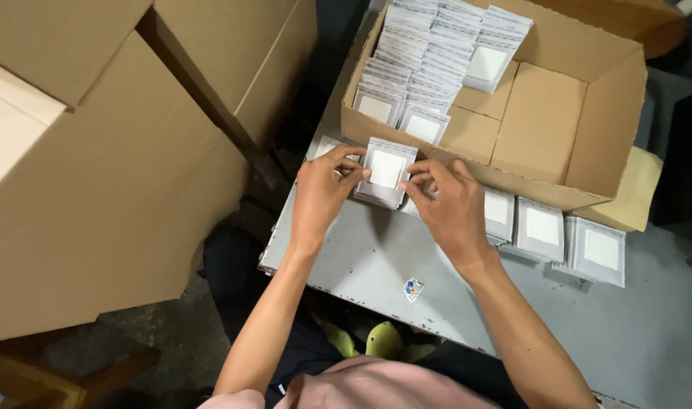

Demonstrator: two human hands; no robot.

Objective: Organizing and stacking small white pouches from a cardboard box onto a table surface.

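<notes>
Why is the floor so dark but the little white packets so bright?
Head view: light falls from above on the grey table and the packet stack between the left hand and right hand; the floor under the table lies in shadow. The picture is sharp, with no strong glare.

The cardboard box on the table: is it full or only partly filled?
Partly filled. The cardboard box holds rows of packets on its left side; its right side shows bare cardboard.

packets (pixel 437 60) in box (pixel 607 144), box on table (pixel 368 261)
</notes>
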